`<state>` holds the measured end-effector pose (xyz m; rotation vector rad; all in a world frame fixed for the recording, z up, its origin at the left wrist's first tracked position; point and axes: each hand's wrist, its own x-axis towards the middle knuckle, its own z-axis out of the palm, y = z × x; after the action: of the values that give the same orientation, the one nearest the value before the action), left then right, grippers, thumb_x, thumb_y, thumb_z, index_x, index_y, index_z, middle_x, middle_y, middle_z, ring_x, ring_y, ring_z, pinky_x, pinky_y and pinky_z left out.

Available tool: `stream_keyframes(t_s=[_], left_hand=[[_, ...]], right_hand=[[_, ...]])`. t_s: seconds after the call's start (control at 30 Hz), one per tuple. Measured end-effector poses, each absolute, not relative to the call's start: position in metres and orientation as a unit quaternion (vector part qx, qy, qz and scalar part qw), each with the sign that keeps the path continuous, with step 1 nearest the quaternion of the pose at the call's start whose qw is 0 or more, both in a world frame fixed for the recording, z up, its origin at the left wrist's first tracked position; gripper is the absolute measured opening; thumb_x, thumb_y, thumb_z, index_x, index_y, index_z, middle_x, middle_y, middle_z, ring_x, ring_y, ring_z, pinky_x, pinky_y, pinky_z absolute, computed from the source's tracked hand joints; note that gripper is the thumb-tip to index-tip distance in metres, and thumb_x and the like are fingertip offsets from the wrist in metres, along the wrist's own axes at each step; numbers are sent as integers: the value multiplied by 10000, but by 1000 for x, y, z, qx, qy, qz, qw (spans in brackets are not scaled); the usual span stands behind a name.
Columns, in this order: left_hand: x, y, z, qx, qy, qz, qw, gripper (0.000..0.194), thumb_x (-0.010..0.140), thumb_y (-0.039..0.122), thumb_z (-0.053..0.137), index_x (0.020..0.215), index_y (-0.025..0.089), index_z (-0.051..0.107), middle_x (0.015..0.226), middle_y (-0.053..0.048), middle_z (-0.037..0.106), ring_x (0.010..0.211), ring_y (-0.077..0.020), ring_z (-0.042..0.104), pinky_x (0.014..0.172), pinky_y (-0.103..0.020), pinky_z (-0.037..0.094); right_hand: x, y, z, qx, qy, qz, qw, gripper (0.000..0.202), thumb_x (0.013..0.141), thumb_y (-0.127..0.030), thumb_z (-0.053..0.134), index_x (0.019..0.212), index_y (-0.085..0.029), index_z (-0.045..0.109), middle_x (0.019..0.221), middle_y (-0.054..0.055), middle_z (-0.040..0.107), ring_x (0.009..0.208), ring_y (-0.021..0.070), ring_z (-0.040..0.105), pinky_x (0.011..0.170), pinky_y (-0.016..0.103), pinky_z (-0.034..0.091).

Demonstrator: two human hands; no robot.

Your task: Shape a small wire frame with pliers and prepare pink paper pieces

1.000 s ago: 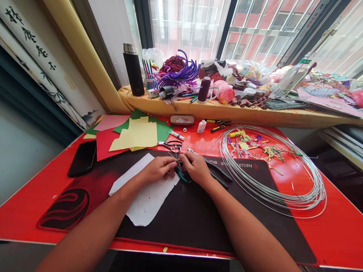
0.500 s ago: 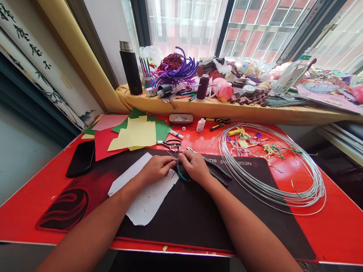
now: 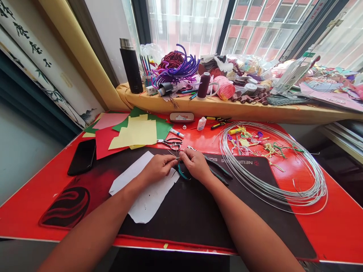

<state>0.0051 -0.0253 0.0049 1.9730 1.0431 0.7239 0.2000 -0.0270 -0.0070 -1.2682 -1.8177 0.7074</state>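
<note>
My left hand (image 3: 159, 167) and my right hand (image 3: 195, 162) meet over the dark mat (image 3: 195, 219), fingertips almost touching. Both are closed in a pinch on a small bundle of thin wires (image 3: 177, 155) that sticks up between them. A curved teal piece (image 3: 183, 172) hangs or lies just below the fingertips; what it belongs to is hidden. Under my left hand and forearm lies a white sheet of paper (image 3: 147, 206). Dark-handled pliers (image 3: 218, 170) rest beside my right hand. Scissors (image 3: 172, 142) lie just beyond the fingers.
A large wire coil (image 3: 317, 181) lies at the right, around colourful scraps. Coloured paper sheets (image 3: 136, 134) and a black phone (image 3: 82, 157) are at the left. Behind them stand a glue bottle (image 3: 201, 124) and a crowded sill with a black flask (image 3: 131, 68).
The whole view has shifted slightly. My hands keep nearly the same pose, still pinching at the wires.
</note>
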Motion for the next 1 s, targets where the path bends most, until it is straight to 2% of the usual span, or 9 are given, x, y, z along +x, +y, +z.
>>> stream_keyframes(t_s=[0.33, 0.6, 0.83, 0.9, 1.0], left_hand=[[2, -23, 3, 782, 410, 257, 392, 345, 980, 376, 529, 693, 211, 626, 519, 18, 578, 529, -161, 517, 567, -275, 346], [6, -25, 5, 795, 406, 257, 370, 341, 990, 358, 513, 716, 197, 636, 526, 29, 559, 538, -146, 515, 587, -270, 358], [10, -29, 6, 786, 427, 252, 369, 324, 987, 354, 499, 719, 196, 591, 536, 32, 562, 552, -142, 529, 600, -270, 376], [10, -29, 4, 772, 429, 242, 401, 335, 993, 390, 494, 726, 201, 567, 549, 28, 584, 545, -142, 541, 591, -269, 394], [7, -24, 1, 720, 408, 210, 520, 388, 982, 518, 507, 760, 202, 545, 603, 7, 642, 499, -139, 552, 535, -269, 421]], right_hand=[[201, -30, -7, -485, -723, 293, 396, 364, 1008, -407, 510, 702, -219, 571, 627, -26, 538, 607, 151, 483, 606, 281, 326], [200, -28, -8, -499, -717, 290, 391, 386, 998, -402, 484, 658, -221, 500, 620, -17, 549, 605, 154, 472, 610, 283, 312], [200, -26, -8, -494, -711, 290, 407, 404, 983, -406, 488, 629, -226, 416, 583, -36, 447, 581, 146, 415, 579, 282, 277], [199, -27, -8, -497, -707, 286, 415, 404, 981, -396, 497, 626, -226, 406, 582, -38, 439, 579, 143, 407, 576, 281, 274], [199, -29, -7, -494, -703, 297, 416, 398, 992, -385, 503, 634, -219, 459, 593, -36, 479, 586, 141, 431, 587, 276, 295]])
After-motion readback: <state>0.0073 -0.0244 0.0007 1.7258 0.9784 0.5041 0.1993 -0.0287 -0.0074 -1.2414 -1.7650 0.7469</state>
